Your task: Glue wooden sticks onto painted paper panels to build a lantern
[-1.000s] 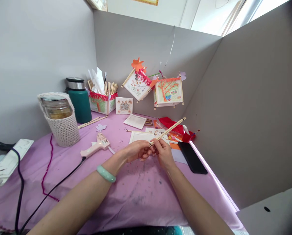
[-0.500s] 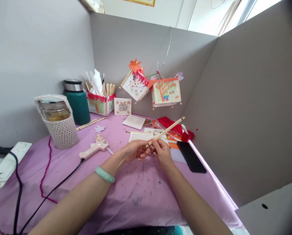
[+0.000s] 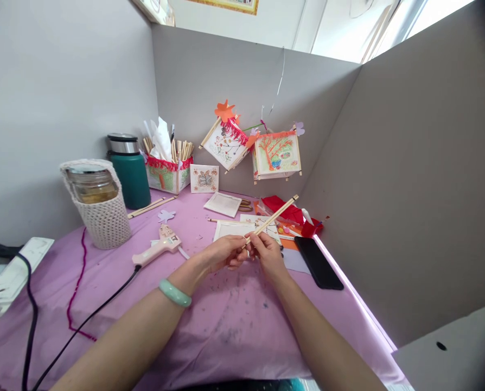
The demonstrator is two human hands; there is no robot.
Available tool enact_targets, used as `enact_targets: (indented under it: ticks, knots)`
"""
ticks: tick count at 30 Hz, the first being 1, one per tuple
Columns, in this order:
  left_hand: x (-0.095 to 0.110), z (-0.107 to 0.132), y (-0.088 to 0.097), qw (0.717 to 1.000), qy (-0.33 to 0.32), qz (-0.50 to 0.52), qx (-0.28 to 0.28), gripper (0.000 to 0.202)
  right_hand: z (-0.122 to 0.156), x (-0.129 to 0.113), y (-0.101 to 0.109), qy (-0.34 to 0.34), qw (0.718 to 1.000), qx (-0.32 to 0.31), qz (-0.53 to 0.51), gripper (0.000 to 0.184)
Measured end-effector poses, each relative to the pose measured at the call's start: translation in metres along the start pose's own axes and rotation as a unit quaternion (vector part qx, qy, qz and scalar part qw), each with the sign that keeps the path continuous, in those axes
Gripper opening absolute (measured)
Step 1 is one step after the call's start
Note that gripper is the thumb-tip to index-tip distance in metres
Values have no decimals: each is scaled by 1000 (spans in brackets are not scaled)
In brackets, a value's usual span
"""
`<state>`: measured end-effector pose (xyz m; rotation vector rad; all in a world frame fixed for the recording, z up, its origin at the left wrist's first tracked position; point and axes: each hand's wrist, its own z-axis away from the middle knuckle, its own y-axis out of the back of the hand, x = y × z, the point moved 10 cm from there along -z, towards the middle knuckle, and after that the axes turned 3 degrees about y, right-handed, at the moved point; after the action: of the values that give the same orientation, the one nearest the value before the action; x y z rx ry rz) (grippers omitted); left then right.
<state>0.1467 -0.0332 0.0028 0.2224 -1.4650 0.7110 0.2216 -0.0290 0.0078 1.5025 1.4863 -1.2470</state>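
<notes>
A: ok, what's going on up close?

B: Nearest is a bangle [image 3: 174,293] on the left wrist. Then the left hand [image 3: 226,252], fingers curled, pinching the low end of some sticks [image 3: 275,216]. Right hand [image 3: 269,255] is gripping them too, right beside the left.

A: And where are the sticks exactly?

B: Held up off the cloth [image 3: 226,347], slanting away to the right, far end free. Looks like two side by side, but the fingers hide the low end so can't swear to it.

A: Which step is this then?

B: My read: lining up the sticks by hand. Glue gun [image 3: 157,247] is lying off to the left, nobody touching it. Phone [image 3: 319,263] is over on the right.

A: Next move?

B: imo it calls for a firm pinch from one hand, so nothing slips if the other shifts. There's a white frame [image 3: 226,228] just past the hands, so I'd mind that.

A: Further back?

B: A card [image 3: 204,178] standing beside a box [image 3: 161,176] with more sticks in it, and two lanterns [image 3: 277,155] hanging in front of the grey wall [image 3: 205,70].
</notes>
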Motion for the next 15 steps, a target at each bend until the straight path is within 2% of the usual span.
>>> enact_targets:
  ticks: [7,10,12,15]
  knots:
    - [1,-2,10,988,-27,-142,44,32,-1,0,1,13,999,-2,41,30]
    - [5,-1,27,963,-23,-246,107,40,1,-9,-1,25,995,-25,92,30]
    - [17,3,44,948,-36,-261,177,44,4,-14,-7,16,987,-76,141,33]
    - [43,16,62,955,-123,-128,236,46,18,-9,-21,-52,956,-206,204,35]
